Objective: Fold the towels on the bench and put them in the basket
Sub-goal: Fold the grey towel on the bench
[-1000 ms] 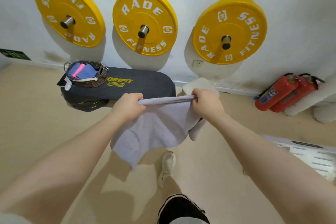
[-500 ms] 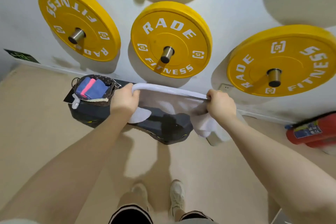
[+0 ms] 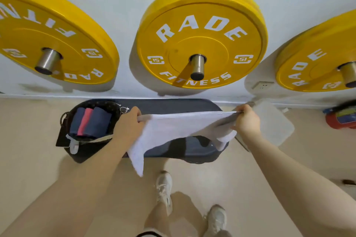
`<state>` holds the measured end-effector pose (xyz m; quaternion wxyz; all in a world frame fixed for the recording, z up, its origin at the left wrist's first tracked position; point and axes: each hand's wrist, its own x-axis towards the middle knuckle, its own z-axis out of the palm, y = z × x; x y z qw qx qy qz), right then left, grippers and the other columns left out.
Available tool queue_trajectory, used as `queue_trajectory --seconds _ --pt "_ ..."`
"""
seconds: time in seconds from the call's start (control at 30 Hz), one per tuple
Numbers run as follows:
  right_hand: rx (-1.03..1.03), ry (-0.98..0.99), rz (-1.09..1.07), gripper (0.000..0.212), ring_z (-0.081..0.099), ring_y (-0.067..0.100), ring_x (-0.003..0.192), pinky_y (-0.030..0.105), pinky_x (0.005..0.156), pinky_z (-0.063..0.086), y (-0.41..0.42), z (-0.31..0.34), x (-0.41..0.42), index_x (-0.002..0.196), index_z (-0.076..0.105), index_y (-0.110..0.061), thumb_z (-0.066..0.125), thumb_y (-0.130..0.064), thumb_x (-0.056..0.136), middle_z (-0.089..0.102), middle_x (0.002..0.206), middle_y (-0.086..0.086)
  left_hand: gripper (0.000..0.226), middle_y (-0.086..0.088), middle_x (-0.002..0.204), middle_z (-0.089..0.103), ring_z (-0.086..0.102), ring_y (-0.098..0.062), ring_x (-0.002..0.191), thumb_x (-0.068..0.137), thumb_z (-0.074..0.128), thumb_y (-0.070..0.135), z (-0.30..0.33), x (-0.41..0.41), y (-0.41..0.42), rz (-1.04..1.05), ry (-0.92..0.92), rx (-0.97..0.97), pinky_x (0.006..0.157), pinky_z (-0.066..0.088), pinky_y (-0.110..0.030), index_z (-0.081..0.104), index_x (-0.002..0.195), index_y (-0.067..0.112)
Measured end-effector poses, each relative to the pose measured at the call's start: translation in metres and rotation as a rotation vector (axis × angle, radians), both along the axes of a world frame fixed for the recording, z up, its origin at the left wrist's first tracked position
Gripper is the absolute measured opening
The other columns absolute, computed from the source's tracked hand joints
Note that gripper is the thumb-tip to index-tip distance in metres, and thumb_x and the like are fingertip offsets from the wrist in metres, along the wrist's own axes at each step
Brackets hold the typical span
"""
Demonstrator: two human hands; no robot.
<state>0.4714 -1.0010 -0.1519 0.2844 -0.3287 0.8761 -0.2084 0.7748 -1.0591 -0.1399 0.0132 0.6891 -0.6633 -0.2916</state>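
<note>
While white terry towel (image 3: 173,129) hangs stretched above dark padded bench (image 3: 173,105), left hand (image 3: 128,125) grips its left top corner, fingers curled; right hand (image 3: 247,122) pinches right corner likewise. Dark woven basket (image 3: 66,119) on bench's left end holds rolled blue and pink towels (image 3: 90,122).
</note>
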Motion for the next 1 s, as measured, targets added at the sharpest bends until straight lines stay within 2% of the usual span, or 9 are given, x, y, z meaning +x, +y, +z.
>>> queue_trajectory --seconds 0.1,0.2,0.3,0.5,0.6,0.73,0.8,0.9,1.0 --pt "-0.040 -0.041 -0.158 0.031 0.049 0.029 0.088 0.039 0.081 0.046 -0.038 -0.044 0.006 0.099 0.056 -0.005 0.029 0.004 0.086 0.060 0.107 0.020 0.013 -0.002 0.064 0.040 0.042 -0.027 0.066 0.091 0.044 0.010 -0.046 -0.002 -0.041 -0.007 -0.009 -0.039 0.048 0.023 -0.031 0.036 0.081 0.010" --pt "-0.059 -0.005 -0.137 0.033 0.051 0.030 0.094 0.028 0.074 0.034 -0.069 -0.090 0.002 0.107 0.057 -0.006 0.027 -0.001 0.093 0.059 0.112 0.020 0.013 -0.009 0.075 0.047 0.051 -0.037 0.080 0.091 0.046 0.013 -0.089 -0.009 -0.079 0.048 0.034 -0.089 0.059 0.033 -0.034 0.038 0.082 0.008" --pt "-0.143 0.047 -0.144 0.032 0.051 0.029 0.095 0.029 0.074 0.035 -0.088 -0.120 -0.004 0.113 0.056 -0.006 0.029 -0.006 0.096 0.060 0.115 0.019 0.005 -0.023 0.088 0.054 0.051 -0.043 0.089 0.088 0.045 0.008 -0.117 -0.014 -0.107 0.083 0.022 -0.200 0.066 0.032 -0.039 0.045 0.093 0.006" --pt "-0.413 0.291 0.172 0.024 0.054 0.036 0.095 0.031 0.074 0.033 -0.097 -0.152 -0.023 0.101 0.057 0.001 0.042 -0.017 0.095 0.062 0.098 0.020 0.003 -0.020 0.081 0.059 0.053 -0.041 0.082 0.086 0.053 0.004 -0.159 -0.010 -0.125 -0.089 -0.097 -0.555 0.077 0.034 -0.042 0.052 0.088 0.003" --pt "-0.285 0.389 0.492 0.041 0.057 0.035 0.089 0.039 0.076 0.043 -0.074 -0.195 -0.035 0.098 0.059 -0.001 0.055 -0.039 0.083 0.062 0.089 0.017 0.009 -0.015 0.078 0.062 0.055 -0.037 0.082 0.080 0.053 -0.001 -0.208 -0.004 -0.115 -0.276 -0.258 -0.533 0.080 0.033 -0.041 0.055 0.082 0.007" --pt "0.009 0.494 0.804 0.029 0.055 0.042 0.091 0.045 0.077 0.049 -0.047 -0.291 -0.041 0.101 0.062 0.000 0.051 -0.012 0.076 0.059 0.096 0.021 0.029 -0.005 0.078 0.057 0.056 -0.032 0.088 0.071 0.048 -0.011 -0.296 -0.003 -0.081 -0.471 -0.447 -0.404 0.078 0.035 -0.038 0.052 0.083 0.015" --pt "0.155 0.561 0.861 0.029 0.052 0.038 0.099 0.041 0.077 0.045 -0.041 -0.334 -0.038 0.109 0.060 -0.005 0.049 -0.004 0.081 0.057 0.104 0.016 0.030 -0.001 0.081 0.051 0.054 -0.027 0.094 0.074 0.043 -0.009 -0.340 -0.006 -0.066 -0.542 -0.512 -0.321 0.086 0.034 -0.036 0.045 0.085 0.019" --pt "0.211 0.684 0.928 0.030 0.052 0.031 0.103 0.030 0.074 0.025 -0.031 -0.375 -0.035 0.114 0.061 -0.015 0.043 -0.010 0.091 0.058 0.107 0.009 0.027 -0.003 0.094 0.059 0.054 -0.027 0.101 0.080 0.042 -0.004 -0.391 -0.005 -0.049 -0.611 -0.526 -0.222 0.091 0.032 -0.035 0.045 0.091 0.020" --pt "0.207 0.692 1.049 0.030 0.052 0.026 0.107 0.034 0.088 0.024 -0.026 -0.391 -0.038 0.114 0.060 -0.024 0.039 -0.015 0.094 0.062 0.107 0.001 0.022 -0.002 0.093 0.063 0.056 -0.027 0.094 0.083 0.044 0.002 -0.417 0.006 -0.039 -0.653 -0.458 -0.170 0.088 0.034 -0.034 0.039 0.085 0.024"
